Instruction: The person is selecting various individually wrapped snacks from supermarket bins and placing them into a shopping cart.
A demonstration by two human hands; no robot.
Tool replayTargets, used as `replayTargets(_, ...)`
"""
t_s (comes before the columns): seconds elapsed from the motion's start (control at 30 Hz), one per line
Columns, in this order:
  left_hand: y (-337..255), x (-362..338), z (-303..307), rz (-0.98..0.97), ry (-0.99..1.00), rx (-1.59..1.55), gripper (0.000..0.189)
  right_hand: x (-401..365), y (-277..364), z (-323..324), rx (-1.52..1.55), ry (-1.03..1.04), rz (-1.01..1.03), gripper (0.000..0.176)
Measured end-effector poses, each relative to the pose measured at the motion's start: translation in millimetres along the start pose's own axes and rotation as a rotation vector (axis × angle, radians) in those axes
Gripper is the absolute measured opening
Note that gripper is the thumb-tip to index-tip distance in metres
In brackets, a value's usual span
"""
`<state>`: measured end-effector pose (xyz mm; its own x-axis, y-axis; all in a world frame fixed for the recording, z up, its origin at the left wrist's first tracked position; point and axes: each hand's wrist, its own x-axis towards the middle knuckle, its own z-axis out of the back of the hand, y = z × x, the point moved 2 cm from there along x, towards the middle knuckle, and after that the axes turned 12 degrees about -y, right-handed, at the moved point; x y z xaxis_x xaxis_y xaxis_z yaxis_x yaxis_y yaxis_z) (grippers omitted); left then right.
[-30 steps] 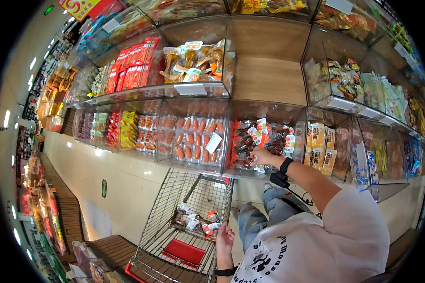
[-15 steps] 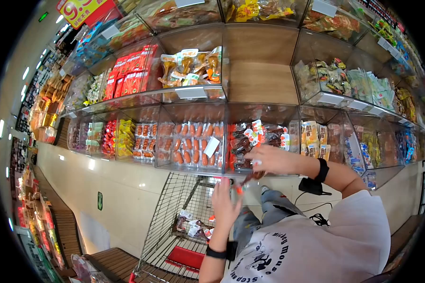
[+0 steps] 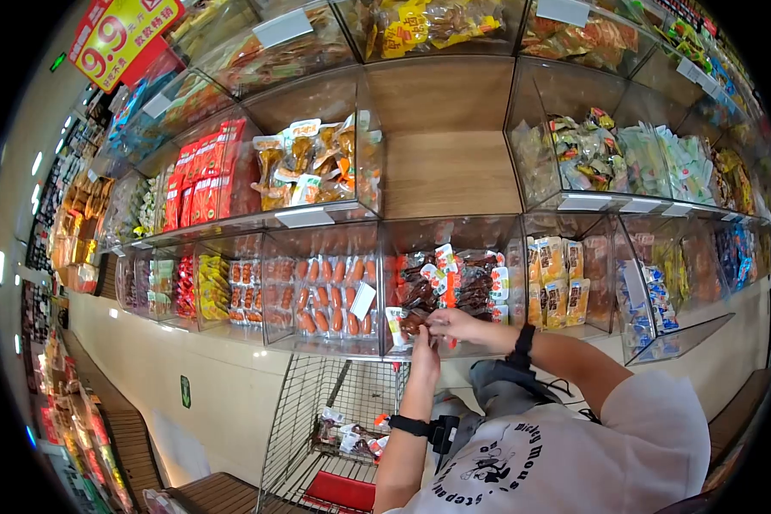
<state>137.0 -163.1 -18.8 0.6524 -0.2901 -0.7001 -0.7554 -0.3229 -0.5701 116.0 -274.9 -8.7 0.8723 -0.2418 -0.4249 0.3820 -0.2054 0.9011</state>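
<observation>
At the front edge of the bin of dark vacuum-packed snacks [image 3: 474, 287], my left hand [image 3: 426, 349] and my right hand [image 3: 456, 326] are close together. Between and just beyond their fingertips is a dark brown packet [image 3: 409, 323] with a white label at its left end. My left hand grips it from below, its fingers partly hidden. The fingers of my right hand are bent and pinched at the packet's right end. Similar packets with white, red and green labels lie behind the hands.
A wire shopping cart [image 3: 283, 428] with a few packets [image 3: 349, 435] inside stands below the shelf, left of my legs. Sausage packs [image 3: 330, 295] fill the bin on the left, yellow-white packets [image 3: 565, 278] the one on the right. Clear bin walls separate them.
Both hands have come together at the bin's front edge; my left hand rose from over the cart with the packet. The view has shifted, and the shelf appears lower and further left.
</observation>
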Motion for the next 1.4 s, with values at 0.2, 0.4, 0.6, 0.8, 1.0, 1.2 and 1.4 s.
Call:
replayTargets(0.2, -20, -42, 32, 0.012, -0.031, 0.029, 0.045, 60, -50, 20, -0.623, -0.145, 0.257, 0.015)
replayTargets(0.4, -15, -109, 96, 0.045, -0.194, 0.041, 0.048, 72, -71, -8, -0.768, -0.356, -0.038, 0.012)
replayTargets(0.6, 5, -132, 148, 0.087, -0.270, -0.032, 0.042, 56, -48, -22, -1.151, -0.521, 0.303, 0.012)
replayTargets(0.8, -12, -135, 162, 0.016, -0.239, 0.071, 0.035, 62, -56, 2, -1.291, -0.197, 0.445, 0.015)
replayTargets(1.0, -32, -138, 197, -0.005, -0.290, 0.135, 0.035, 55, -55, -8, -1.353, -0.150, 0.527, 0.019)
replayTargets(1.2, -46, -150, 214, 0.003, -0.304, 0.122, 0.036, 50, -36, -11, -1.214, -0.210, 0.473, 0.022)
replayTargets(1.4, -52, -165, 262, -0.023, -0.425, 0.080, 0.038, -20, 48, -25, -0.914, -0.465, 0.681, 0.016)
